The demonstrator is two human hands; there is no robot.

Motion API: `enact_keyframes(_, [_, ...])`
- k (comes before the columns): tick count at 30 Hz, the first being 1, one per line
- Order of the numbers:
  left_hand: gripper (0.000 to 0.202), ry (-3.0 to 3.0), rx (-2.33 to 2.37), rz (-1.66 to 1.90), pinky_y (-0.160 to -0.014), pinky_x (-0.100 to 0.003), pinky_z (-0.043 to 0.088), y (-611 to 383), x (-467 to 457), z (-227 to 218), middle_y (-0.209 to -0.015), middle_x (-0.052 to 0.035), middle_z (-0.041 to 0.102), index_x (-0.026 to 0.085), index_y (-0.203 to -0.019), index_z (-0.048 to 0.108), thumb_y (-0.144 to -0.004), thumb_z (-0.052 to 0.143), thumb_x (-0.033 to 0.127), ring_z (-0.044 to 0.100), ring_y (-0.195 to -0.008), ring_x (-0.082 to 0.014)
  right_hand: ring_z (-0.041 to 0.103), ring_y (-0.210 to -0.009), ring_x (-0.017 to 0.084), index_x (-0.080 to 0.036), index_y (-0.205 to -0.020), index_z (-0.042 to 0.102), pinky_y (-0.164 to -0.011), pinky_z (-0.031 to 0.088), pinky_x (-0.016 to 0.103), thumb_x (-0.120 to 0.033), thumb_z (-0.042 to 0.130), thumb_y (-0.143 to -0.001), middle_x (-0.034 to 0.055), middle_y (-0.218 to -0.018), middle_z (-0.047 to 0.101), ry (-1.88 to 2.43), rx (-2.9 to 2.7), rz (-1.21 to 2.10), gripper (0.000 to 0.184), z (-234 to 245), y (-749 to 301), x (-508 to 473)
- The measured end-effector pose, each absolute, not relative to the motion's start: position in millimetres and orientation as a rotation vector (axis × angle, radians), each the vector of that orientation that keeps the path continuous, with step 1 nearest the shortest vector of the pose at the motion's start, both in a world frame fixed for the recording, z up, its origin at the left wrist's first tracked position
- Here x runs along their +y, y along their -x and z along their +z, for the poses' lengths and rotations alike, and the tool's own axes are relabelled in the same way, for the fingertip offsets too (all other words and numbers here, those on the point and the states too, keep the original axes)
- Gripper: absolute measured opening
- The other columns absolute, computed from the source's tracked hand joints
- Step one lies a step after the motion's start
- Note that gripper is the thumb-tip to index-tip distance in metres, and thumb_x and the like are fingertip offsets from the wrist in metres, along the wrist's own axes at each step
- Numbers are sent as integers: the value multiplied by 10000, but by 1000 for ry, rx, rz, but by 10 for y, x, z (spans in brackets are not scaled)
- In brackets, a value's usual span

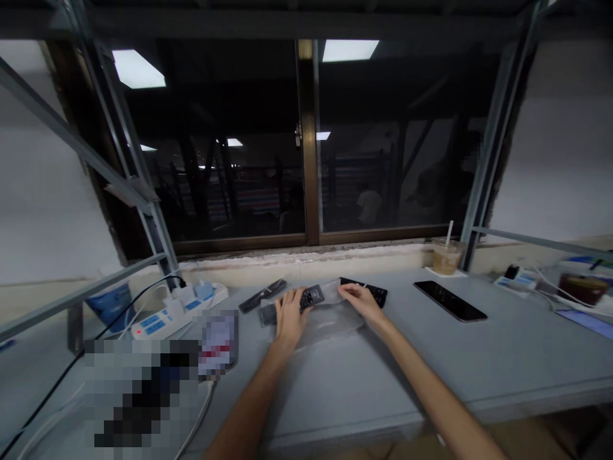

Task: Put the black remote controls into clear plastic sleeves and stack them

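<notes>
My left hand (288, 318) is wrapped over a black remote control (313, 296) lying on the grey table. Thin clear plastic, which looks like a bag (330, 322), spreads from the remote toward the right. Its upper right edge is pinched between the fingers of my right hand (361, 300). Whether the remote is inside the plastic or only against it, I cannot tell. Just behind my right hand lies a second black remote (378, 293), partly covered by the hand. A third dark remote (262, 296) rests slantwise beyond my left hand.
A black phone (450, 300) and a drink cup with a straw (446, 259) are on the right. At left are a white power strip (179, 311) with plugs and cables, a blue container (111, 308) and a lit phone (218, 345). Metal frame posts flank the window.
</notes>
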State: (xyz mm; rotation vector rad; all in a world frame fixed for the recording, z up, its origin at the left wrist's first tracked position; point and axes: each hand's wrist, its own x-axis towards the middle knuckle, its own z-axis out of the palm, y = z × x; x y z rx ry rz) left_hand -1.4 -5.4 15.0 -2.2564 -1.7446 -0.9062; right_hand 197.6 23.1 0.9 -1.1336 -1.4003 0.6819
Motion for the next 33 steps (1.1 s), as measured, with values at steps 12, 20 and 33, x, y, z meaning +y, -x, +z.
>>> enact_keyframes(12, [380,2293,-1730,-956,-921,-367,298,34,-52,155,-1102,-44,582,243,-1162,502,-794,594,222,494,-1058,-222,554,-725,178,-155,-703,694,-626,406,261,-518,526,-685,50,-743,654,1198,-1450,891,400,151,-1928,61])
enact_keyframes(20, [402,2348,-1621,-975,-913,-396,313,10,-85,163,-1077,-38,586,237,-1144,504,-765,625,171,499,-1041,-228,500,-627,135,-148,-707,714,-631,379,260,-395,591,-677,14,-659,627,1054,-1597,939,278,91,-1896,78])
enact_keyframes(33, [448,2299,-1401,-1086,-885,-390,349,20,-75,161,-1048,-44,590,256,-1191,497,-769,603,145,519,-1009,-225,606,-700,175,-145,-745,729,-689,433,284,-452,636,-672,47,-725,689,924,-1510,907,328,197,-1820,37])
